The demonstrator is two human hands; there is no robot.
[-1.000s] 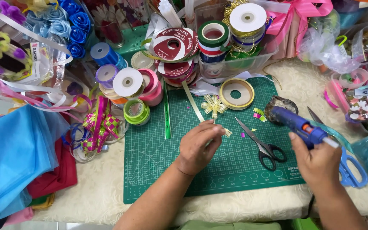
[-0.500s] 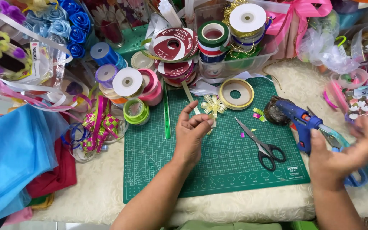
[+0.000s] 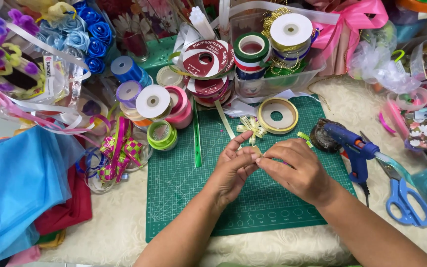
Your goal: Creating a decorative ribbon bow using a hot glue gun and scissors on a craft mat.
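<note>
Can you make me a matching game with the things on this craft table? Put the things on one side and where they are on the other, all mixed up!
Things:
1. blue plastic glue gun
2. small gold ribbon bow
3. blue-handled scissors
4. folded blue tissue paper

Places:
A. far left, off the green cutting mat
B. just above the left hand and right hand
C. on the mat's right edge
D. right of the mat, on the cream cloth

Pairs: 1-C, 2-B, 3-D, 4-A

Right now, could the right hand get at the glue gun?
Probably yes: the right hand is beside the glue gun, with only bare mat between them, but its fingers are busy pinching something small.
</note>
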